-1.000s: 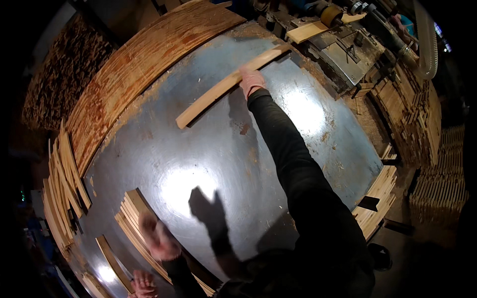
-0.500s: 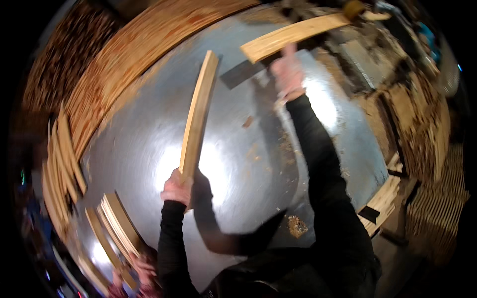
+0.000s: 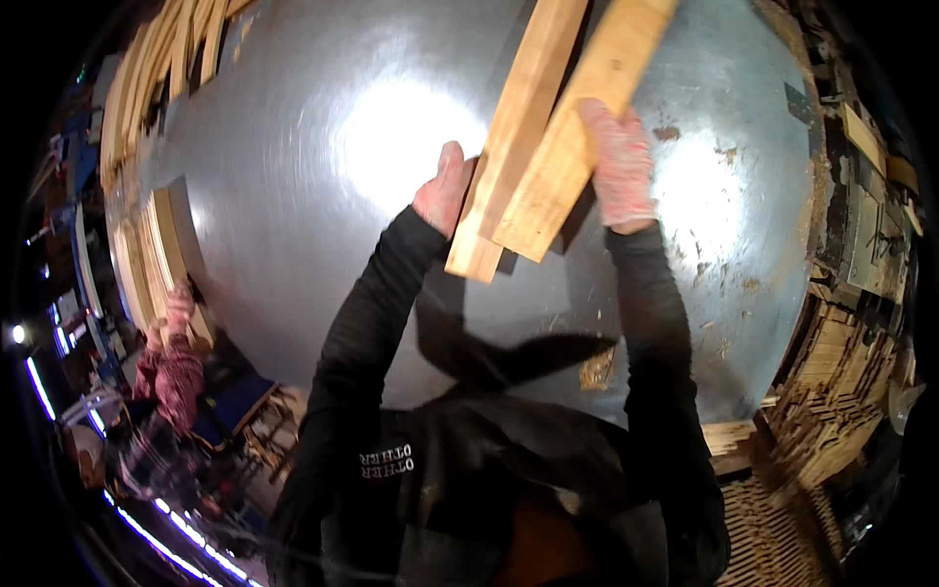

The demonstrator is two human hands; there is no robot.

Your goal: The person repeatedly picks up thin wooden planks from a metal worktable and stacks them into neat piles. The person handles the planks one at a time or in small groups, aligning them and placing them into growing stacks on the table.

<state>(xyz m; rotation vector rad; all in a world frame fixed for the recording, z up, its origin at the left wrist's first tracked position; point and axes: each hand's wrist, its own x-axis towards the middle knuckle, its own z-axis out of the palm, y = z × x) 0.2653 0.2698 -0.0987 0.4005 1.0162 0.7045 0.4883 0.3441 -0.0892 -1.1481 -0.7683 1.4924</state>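
Observation:
Two long pale wooden boards lie side by side at a slant over the metal tabletop (image 3: 293, 235), their far ends beyond the picture's upper edge. The left wooden board (image 3: 514, 147) has my left hand (image 3: 442, 193) at its left side, a digit raised and the other fingers partly hidden by the board. My right hand (image 3: 621, 166), in a pinkish work glove, is closed on the edge of the right wooden board (image 3: 558, 191), which partly overlaps the left one. This right board shows a small dark knot. Below my hands, shadows fall on the metal.
A co-worker's gloved hands (image 3: 178, 311) handle a stack of boards (image 3: 161, 235) at the table's left edge. More strips (image 3: 147, 68) are piled at the far left. Sawdust (image 3: 597, 370) lies near my body. Stacked wood (image 3: 831, 382) stands off the right edge.
My view has shifted. My right hand has come in from the far right with its board, which now lies against the board at my left hand.

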